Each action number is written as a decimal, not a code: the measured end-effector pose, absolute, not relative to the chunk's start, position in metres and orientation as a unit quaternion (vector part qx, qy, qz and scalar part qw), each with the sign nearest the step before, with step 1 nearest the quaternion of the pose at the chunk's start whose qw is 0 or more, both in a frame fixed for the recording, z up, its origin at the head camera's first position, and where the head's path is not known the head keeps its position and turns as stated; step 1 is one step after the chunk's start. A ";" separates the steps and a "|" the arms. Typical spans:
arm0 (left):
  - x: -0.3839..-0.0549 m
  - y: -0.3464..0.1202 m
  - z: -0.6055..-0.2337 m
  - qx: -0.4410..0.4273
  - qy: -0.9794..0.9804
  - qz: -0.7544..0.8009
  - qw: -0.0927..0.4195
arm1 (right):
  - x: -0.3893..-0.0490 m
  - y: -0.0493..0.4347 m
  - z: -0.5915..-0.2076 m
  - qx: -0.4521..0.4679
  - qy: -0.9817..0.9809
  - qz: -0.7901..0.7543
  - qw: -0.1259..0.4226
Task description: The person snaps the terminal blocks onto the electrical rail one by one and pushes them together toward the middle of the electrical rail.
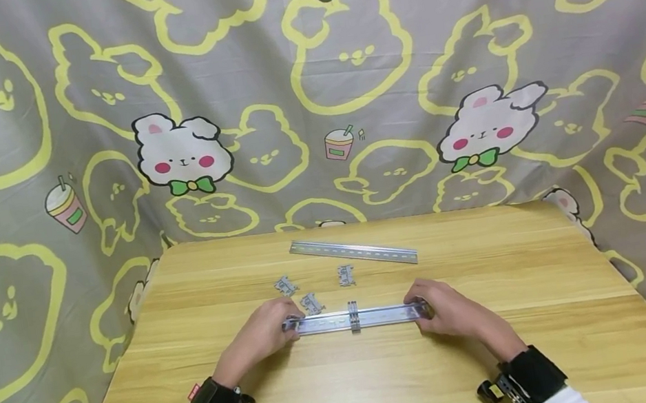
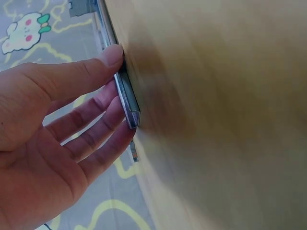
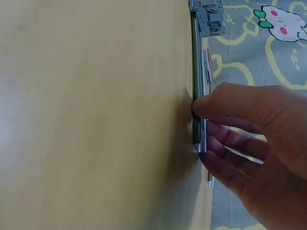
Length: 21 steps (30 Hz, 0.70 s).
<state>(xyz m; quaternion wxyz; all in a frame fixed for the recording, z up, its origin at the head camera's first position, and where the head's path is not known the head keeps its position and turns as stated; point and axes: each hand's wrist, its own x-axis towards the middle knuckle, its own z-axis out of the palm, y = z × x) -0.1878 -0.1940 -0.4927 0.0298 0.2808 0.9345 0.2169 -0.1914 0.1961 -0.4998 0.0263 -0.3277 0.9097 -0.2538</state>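
A metal DIN rail (image 1: 384, 315) with slots lies level across the front of me. Its left end is pinched by my left hand (image 1: 263, 334), and its right end by my right hand (image 1: 453, 307). Grey terminal blocks (image 1: 354, 316) sit across the rail near its middle; the head view does not show clearly how many. In the left wrist view, the thumb presses the near edge of the rail (image 2: 127, 98) while fingertips touch the far side. The right wrist view shows a similar pinch on the rail (image 3: 197, 132), with the blocks (image 3: 211, 19) farther along.
Behind the held rail, three loose grey terminal blocks lie on the wooden table (image 1: 364, 390): one at left (image 1: 285, 286), one close to my left fingers (image 1: 311, 303), one farther right (image 1: 346, 275). Another DIN rail (image 1: 356, 252) lies slantwise beyond them. A patterned curtain (image 1: 252, 66) hangs behind.
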 end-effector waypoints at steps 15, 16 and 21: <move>-0.207 -0.192 -0.490 0.294 0.928 0.226 0.032 | -0.209 0.196 -0.498 -0.318 0.914 -0.248 0.036; -0.207 -0.192 -0.490 0.294 0.928 0.227 0.031 | -0.210 0.196 -0.498 -0.319 0.914 -0.248 0.036; -0.209 -0.190 -0.490 0.296 0.929 0.222 0.026 | -0.211 0.196 -0.498 -0.314 0.916 -0.248 0.038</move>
